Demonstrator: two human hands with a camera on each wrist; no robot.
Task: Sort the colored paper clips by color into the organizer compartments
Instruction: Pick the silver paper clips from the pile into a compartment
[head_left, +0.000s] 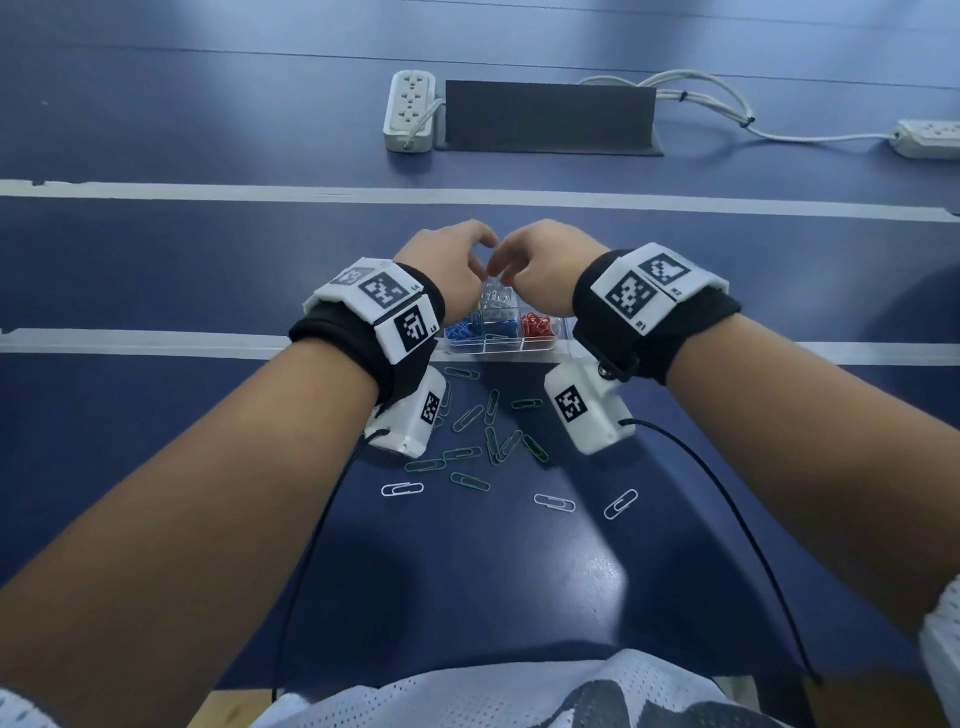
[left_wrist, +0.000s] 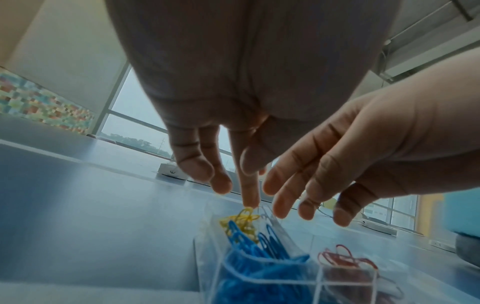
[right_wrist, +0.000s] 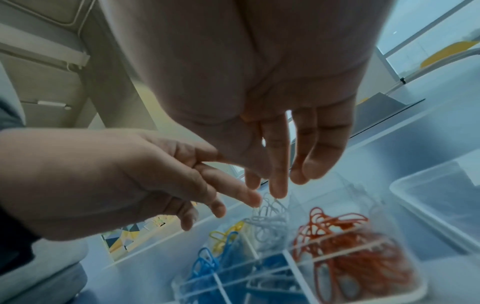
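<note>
A clear organizer stands on the blue table, with blue clips at its left, red clips at its right, white clips in the middle and yellow clips behind the blue. Both hands hover over it, fingertips nearly meeting. My left hand points its straight fingers down above the yellow and white compartments and holds nothing. My right hand hangs just over the white clips, fingers straight and empty. Several green clips and three white clips lie loose on the table near me.
An empty clear plastic box sits right of the organizer. Farther back lie a white power strip, a dark panel and white cables. White tape lines cross the table. Black wrist cables trail toward my body.
</note>
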